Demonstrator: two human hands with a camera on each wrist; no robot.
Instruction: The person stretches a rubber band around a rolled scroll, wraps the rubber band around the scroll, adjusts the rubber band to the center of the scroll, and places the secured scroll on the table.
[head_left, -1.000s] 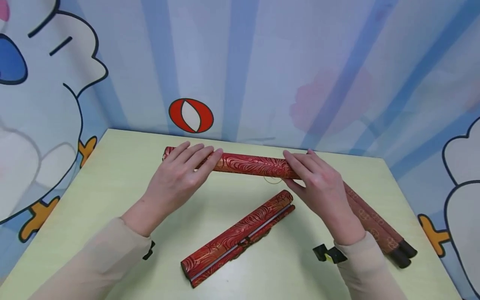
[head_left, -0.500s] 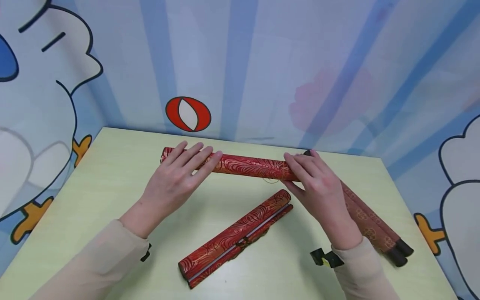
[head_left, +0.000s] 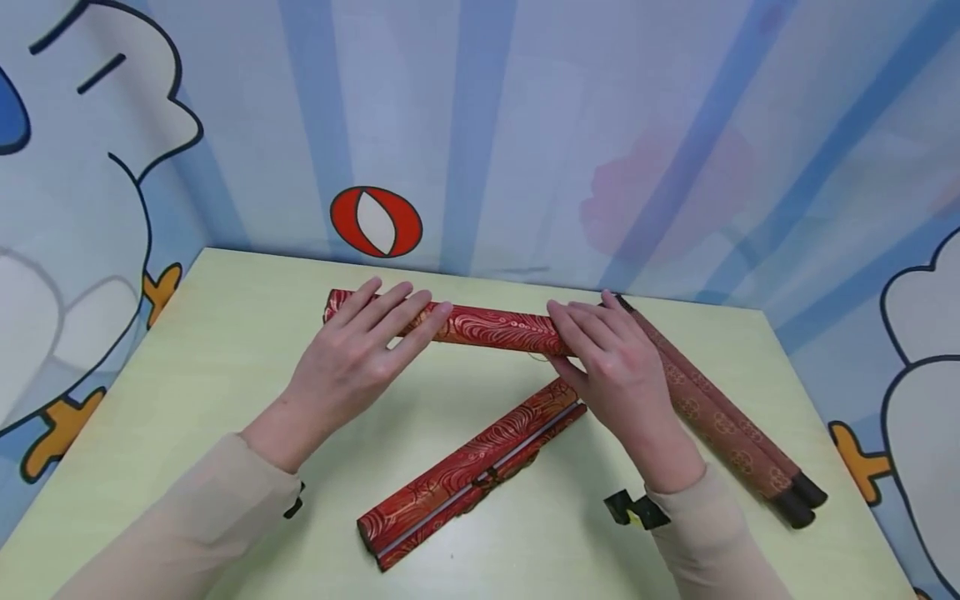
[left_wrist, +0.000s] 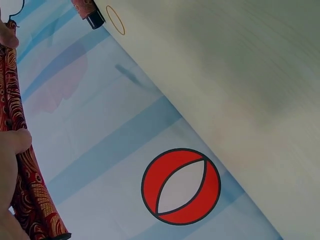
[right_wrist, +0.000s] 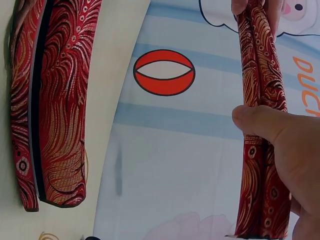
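Note:
My left hand (head_left: 352, 354) and right hand (head_left: 618, 367) hold a red-and-gold patterned fabric roll (head_left: 495, 327) level above the table's far part. The fingers of both lie over its top, with the thumbs pressed to its other side, as the left wrist view shows on the roll (left_wrist: 35, 187) and the right wrist view on its doubled, seamed face (right_wrist: 252, 185). Its right end is hidden by my right hand in the head view. A second patterned roll (head_left: 465, 471), one thick part and one thin with a pale strip between, lies slantwise below the hands.
Right of my right hand, a brown flower-patterned double roll (head_left: 723, 425) with black ends lies slantwise on the pale table (head_left: 247, 325). A blue striped backdrop (head_left: 510, 125) with cartoon figures rises behind the table's far edge.
My right hand has shifted a little left, bringing the held roll's right part along; it now covers the tip of the lying roll and uncovers more of the brown one. The left hand stays nearly still.

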